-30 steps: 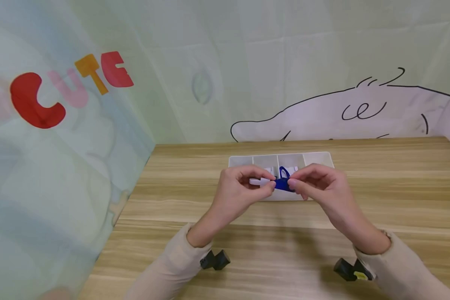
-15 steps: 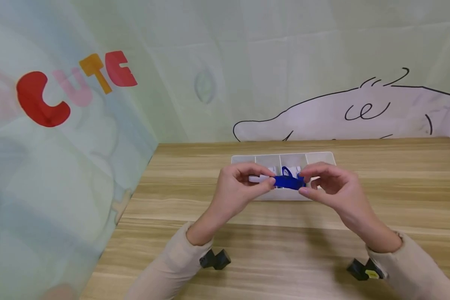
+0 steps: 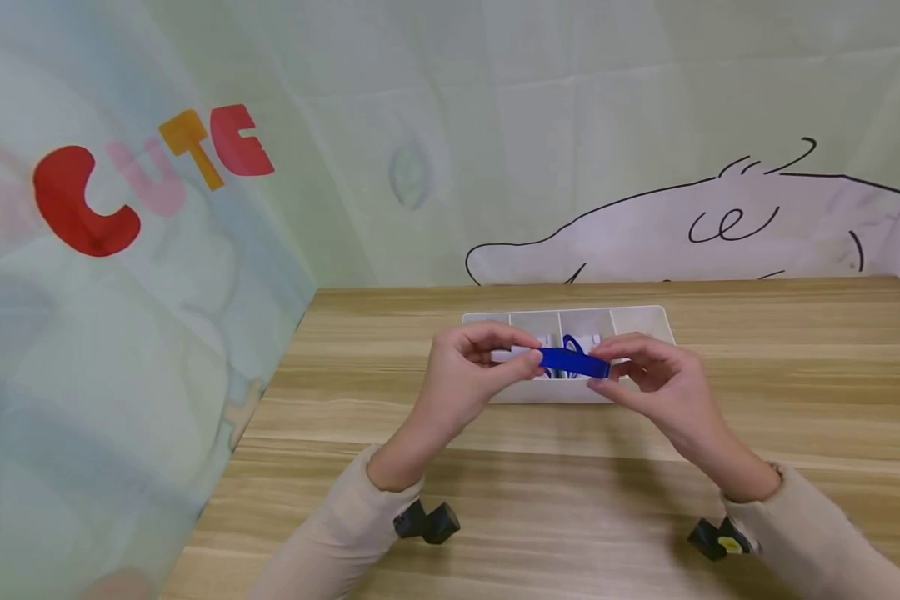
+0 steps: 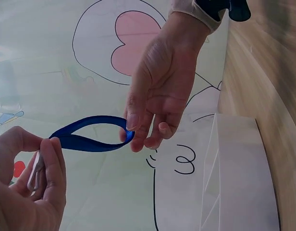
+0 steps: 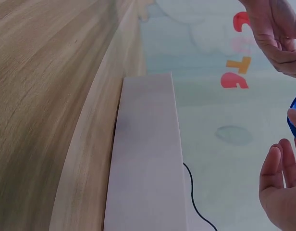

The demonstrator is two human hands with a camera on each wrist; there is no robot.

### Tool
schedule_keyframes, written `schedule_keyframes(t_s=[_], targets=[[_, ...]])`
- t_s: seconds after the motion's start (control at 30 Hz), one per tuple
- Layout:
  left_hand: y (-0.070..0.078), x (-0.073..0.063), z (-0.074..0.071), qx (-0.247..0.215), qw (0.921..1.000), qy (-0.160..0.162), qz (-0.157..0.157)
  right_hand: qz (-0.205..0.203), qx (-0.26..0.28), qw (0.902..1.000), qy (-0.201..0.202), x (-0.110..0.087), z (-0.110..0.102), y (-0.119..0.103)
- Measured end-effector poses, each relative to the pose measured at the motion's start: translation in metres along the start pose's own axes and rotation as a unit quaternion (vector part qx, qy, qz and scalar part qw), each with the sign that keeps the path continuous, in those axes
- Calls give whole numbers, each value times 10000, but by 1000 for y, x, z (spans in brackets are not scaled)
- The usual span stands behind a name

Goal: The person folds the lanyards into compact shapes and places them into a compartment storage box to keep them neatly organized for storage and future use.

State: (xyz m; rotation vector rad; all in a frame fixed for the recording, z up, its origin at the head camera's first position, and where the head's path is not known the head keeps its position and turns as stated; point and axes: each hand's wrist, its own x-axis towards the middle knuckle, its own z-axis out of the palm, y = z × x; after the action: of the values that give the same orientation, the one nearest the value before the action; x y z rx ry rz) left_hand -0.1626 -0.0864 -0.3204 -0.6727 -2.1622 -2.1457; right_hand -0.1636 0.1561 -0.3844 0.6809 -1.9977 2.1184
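Note:
A blue ribbon strap (image 3: 572,362), folded into a loop, is stretched between both hands above a white box. In the left wrist view the ribbon loop (image 4: 90,144) gapes open sideways. My left hand (image 3: 461,367) pinches its left end, where a pale clip (image 3: 501,356) sticks back among the fingers; the clip (image 4: 35,174) looks whitish grey up close. Thumb and forefinger of my right hand (image 3: 663,387) pinch the far right end. The right wrist view catches only an edge of the blue strap (image 5: 295,108) beside the right thumb.
The white divided box (image 3: 547,392) stands on the wooden table (image 3: 540,508) just behind the hands. White and blue items, one with a blue loop (image 3: 572,343), lie in its middle compartments. A printed curtain (image 3: 390,167) hangs behind and at the left.
The right hand has moved right along the strap and now pinches its end. The blue strap, bunched up before, is drawn out longer. The left hand keeps its pinch, shifting slightly left.

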Motion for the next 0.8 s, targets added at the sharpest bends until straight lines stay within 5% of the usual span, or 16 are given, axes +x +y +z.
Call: schedule_keyframes(t_s=[0.3, 0.6, 0.8], targets=[[-2, 0, -4, 58, 9999, 102, -24, -135, 180, 9997, 38, 0, -1, -1], [-6, -2, -4, 365, 9990, 187, 184, -485, 876, 9871, -1253, 0, -15, -1], [-9, -3, -4, 596, 9973, 253, 333, -292, 800, 9849, -1504, -1, -20, -5]])
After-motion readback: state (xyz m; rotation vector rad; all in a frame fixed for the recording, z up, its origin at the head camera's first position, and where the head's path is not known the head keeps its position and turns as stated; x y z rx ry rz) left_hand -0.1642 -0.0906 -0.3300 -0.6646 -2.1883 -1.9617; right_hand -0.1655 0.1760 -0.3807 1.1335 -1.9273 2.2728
